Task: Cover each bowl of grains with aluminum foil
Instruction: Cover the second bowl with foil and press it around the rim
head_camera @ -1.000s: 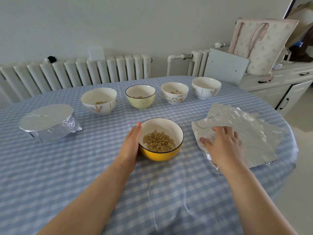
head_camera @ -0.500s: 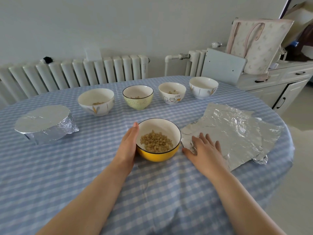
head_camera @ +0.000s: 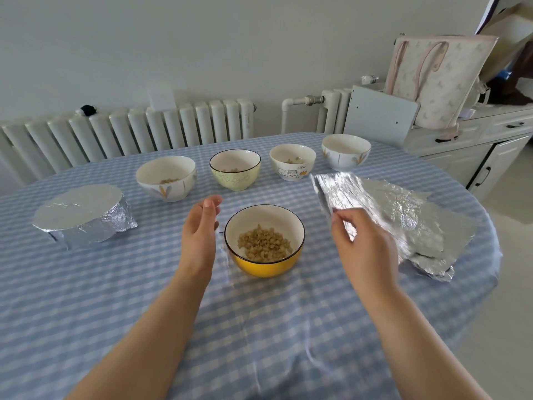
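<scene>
Foil lifts off the tabletop at center right, pinched at its near edge by the right hand. Left hand hovers open just beside the yellow bowl of grains at center. Covered bowl sits at left.

There are five uncovered bowls and one foil-wrapped bowl. Foil sheets lie stacked, perhaps two or more; I cannot count them. Two hands are visible.
</scene>
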{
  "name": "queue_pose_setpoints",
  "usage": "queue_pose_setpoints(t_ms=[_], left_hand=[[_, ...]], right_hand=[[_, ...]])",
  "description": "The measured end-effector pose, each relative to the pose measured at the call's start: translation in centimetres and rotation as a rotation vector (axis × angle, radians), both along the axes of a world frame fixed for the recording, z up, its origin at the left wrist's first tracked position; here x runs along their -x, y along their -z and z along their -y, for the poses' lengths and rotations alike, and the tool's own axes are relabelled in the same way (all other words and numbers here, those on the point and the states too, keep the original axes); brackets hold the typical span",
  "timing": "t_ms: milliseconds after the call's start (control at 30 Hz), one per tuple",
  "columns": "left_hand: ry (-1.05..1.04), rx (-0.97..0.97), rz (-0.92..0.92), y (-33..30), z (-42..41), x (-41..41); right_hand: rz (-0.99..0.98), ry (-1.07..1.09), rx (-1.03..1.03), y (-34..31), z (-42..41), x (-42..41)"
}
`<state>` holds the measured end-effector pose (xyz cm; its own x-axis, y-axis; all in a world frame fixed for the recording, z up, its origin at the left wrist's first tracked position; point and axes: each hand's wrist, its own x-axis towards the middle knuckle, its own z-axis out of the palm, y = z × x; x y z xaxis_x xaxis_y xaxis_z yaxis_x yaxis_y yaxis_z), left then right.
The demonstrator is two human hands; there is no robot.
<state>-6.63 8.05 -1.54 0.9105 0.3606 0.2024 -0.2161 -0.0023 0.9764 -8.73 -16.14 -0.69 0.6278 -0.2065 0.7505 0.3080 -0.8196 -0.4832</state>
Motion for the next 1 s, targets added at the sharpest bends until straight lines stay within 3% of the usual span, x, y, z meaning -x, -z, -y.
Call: queue_pose_setpoints(t_ms=[167, 300, 433, 533, 667, 767, 867, 1000], left_hand=[[-0.005, 0.112, 0.006, 0.2, -1.2, -0.5], [0.021, 0.270, -0.097, 0.2, -2.3, -1.2], [0.154, 0.469, -0.236, -0.2, -3.6, -1.5], [0.208, 0.521, -0.301, -0.3, -3.8, -1.2], [-0.029, 0.469, -0.115, -1.2, -3.7, -0.8], [-0.255, 0.290, 0.133, -3.6, -4.0, 0.0], [-0.169, -0.042, 0.394, -7.3, -3.0, 1.3], [0.186, -0.964, 0.238, -9.0, 0.8, 0.8]], right_hand=[[0.110, -0.382, -0.027, -4.7, -1.6, 1.4], [-0.162, -0.654, 0.156, -5.4, -4.1, 2.5], [-0.426, -0.663, 0.272, -3.7, -5.8, 3.0], [-0.515, -0.689, 0.217, -3.8, -5.9, 3.1], [-0.432, -0.670, -0.002, -5.3, -4.4, 2.0], [-0.367, -0.534, -0.016, -6.0, -2.6, 0.2], [-0.538, -0.434, 0.234, -6.6, -2.2, -1.1], [-0.721, -0.360, 0.654, -5.9, -3.8, -2.1]])
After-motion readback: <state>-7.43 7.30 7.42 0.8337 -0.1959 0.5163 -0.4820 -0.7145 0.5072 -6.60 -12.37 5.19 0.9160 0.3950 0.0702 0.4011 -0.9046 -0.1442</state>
